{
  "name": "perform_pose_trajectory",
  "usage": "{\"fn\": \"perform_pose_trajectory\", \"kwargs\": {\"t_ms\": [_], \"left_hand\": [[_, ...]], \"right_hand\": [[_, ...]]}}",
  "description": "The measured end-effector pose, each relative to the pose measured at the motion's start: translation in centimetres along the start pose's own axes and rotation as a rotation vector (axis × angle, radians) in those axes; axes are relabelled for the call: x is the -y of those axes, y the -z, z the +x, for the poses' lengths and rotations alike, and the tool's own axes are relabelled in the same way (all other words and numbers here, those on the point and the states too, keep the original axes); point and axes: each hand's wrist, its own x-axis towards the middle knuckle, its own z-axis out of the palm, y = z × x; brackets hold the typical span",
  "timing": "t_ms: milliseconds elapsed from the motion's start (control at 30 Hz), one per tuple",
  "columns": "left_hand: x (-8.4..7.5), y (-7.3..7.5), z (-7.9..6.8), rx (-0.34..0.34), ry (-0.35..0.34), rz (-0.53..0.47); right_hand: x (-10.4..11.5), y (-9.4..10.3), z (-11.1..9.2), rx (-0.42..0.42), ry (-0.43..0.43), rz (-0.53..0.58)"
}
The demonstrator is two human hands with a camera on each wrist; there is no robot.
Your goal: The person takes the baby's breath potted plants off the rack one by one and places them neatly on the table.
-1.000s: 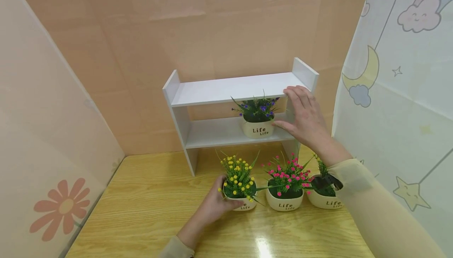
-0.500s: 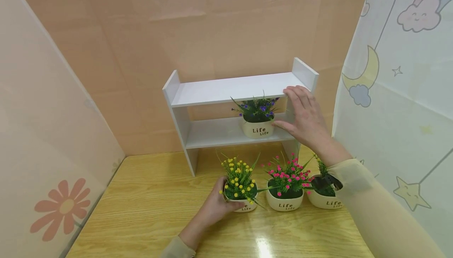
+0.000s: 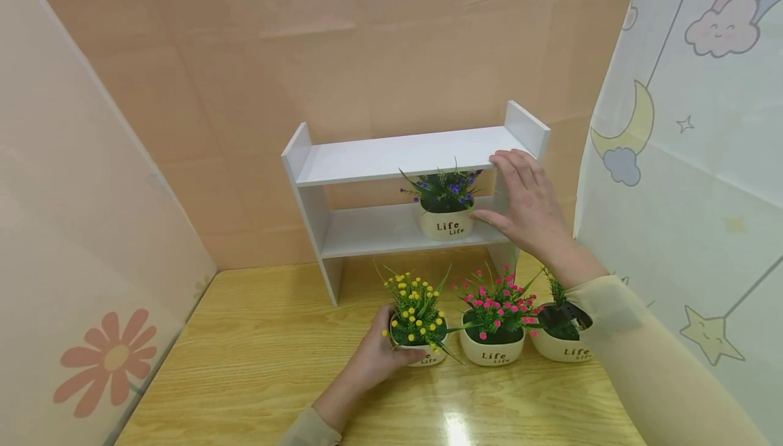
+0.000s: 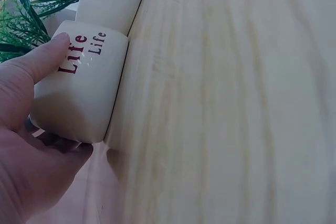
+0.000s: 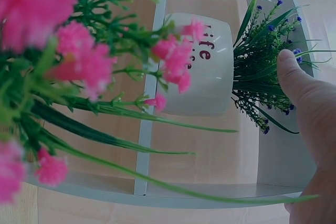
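Note:
My left hand [image 3: 382, 354] grips a cream flowerpot [image 4: 86, 93] of small yellow flowers [image 3: 418, 306] on the wooden table, thumb across its front lettering and fingers round its left side. Just right of it stands a matching pot [image 3: 492, 352] with pink flowers [image 3: 495, 300]. My right hand [image 3: 529, 198] rests its fingertips on the front edge of the white shelf's top board [image 3: 404, 155], near the right end. Its straight thumb lies beside a pot [image 3: 446, 225] of purple flowers [image 5: 270, 61] on the middle board.
At the right, partly behind my right wrist, is another cream pot [image 3: 563, 347] with green leaves. The white shelf [image 3: 313, 218] stands at the table's back, before a peach backdrop [image 3: 245, 58]. Printed cloth panels [image 3: 691, 181] enclose both sides.
My left hand has shifted slightly to the right with the yellow-flower pot, bringing it closer to the pink-flower pot. The right hand has stayed on the shelf.

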Motion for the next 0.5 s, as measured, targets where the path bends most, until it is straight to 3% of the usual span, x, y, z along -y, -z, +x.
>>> {"fn": "perform_pose_trajectory", "kwargs": {"t_ms": [267,500], "left_hand": [[-0.1,0.5,-0.3,0.022,0.017,-0.009],[-1.7,1.6,-0.5,0.006,0.063,0.063]], "right_hand": [[-0.1,0.0,0.0,-0.012,0.017,0.001],[0.0,0.0,0.0,-0.008,0.006,0.013]]}}
